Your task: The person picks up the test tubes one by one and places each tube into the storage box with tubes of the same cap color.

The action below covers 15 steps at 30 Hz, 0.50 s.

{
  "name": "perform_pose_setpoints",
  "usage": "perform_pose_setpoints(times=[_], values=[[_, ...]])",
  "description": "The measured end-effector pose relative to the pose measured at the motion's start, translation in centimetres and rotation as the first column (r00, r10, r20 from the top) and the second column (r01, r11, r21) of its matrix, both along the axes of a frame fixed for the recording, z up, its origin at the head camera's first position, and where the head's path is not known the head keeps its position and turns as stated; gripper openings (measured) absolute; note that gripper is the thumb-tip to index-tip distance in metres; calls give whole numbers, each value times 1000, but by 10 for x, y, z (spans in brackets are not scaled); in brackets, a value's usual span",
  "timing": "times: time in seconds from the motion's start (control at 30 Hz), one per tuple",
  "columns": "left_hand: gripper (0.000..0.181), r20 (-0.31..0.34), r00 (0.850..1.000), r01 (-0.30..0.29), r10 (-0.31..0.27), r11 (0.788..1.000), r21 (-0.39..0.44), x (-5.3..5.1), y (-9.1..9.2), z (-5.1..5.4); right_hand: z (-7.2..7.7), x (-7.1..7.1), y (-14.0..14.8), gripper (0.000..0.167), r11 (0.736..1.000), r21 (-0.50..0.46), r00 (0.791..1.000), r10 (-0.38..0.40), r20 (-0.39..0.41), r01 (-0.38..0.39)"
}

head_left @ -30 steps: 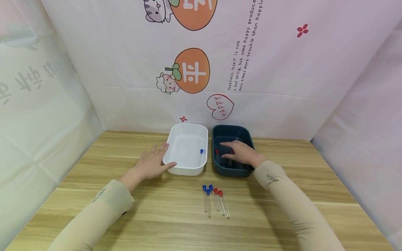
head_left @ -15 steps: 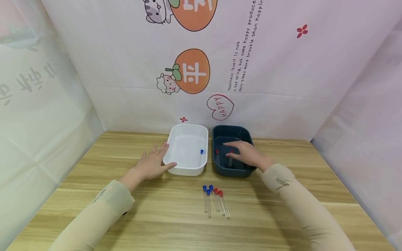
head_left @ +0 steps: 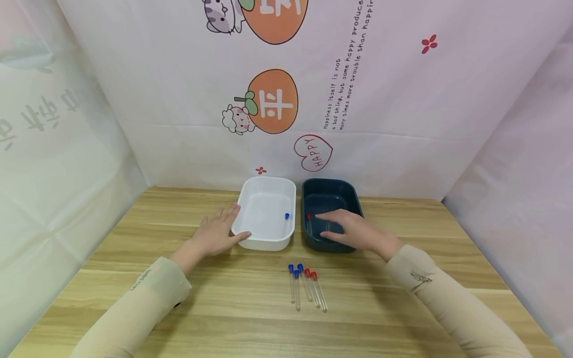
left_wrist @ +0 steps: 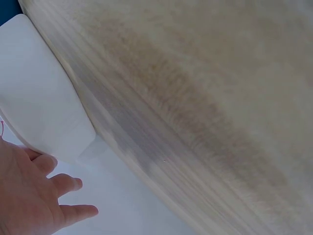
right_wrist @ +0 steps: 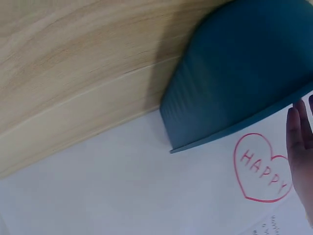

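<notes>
My left hand (head_left: pixel 212 236) rests spread against the left side of a white plastic bin (head_left: pixel 264 244), its thumb over the near corner. In that bin lies a test tube with a blue cap (head_left: pixel 287 216). Over the dark blue bin (head_left: pixel 329 244), my right hand (head_left: pixel 355 231) hovers with thumb and fingers apart and nothing between them. A red-capped test tube (head_left: pixel 308 219) lies in this bin at the left; a second tube there is partly hidden by the hand. On the table in front are three blue-capped test tubes (head_left: pixel 297 293) and two red-capped test tubes (head_left: pixel 320 293).
Both bins stand side by side at the back of a wood-grain table (head_left: pixel 233 308). A printed white cloth (head_left: pixel 380 159) hangs right behind them, and pale cloth also closes off the left and right sides.
My right hand has shifted slightly right and toward me over the dark blue bin. The left hand, both bins and the tubes on the table have stayed in place.
</notes>
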<state>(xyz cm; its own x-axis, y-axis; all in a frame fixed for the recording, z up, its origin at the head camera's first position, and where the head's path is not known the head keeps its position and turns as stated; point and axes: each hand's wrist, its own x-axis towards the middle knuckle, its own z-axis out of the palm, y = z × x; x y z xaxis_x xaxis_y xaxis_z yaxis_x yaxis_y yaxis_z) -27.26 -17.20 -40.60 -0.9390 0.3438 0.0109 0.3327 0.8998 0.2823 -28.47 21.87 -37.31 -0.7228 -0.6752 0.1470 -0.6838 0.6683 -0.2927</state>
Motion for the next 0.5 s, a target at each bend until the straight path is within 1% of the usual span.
perform_pose_setpoints(times=[0.23, 0.43, 0.5], values=[[97, 2, 1000, -3, 3, 1000, 1, 1, 0, 1, 2, 13, 0, 51, 999, -25, 999, 27, -34, -28], [97, 0, 1000, -1, 1, 1000, -6, 0, -1, 0, 4, 29, 5, 49, 995, -79, 996, 53, -70, -58], [98, -1, 1000, 0, 0, 1000, -6, 0, -1, -1, 5, 35, 7, 49, 994, -90, 996, 62, -69, -68]])
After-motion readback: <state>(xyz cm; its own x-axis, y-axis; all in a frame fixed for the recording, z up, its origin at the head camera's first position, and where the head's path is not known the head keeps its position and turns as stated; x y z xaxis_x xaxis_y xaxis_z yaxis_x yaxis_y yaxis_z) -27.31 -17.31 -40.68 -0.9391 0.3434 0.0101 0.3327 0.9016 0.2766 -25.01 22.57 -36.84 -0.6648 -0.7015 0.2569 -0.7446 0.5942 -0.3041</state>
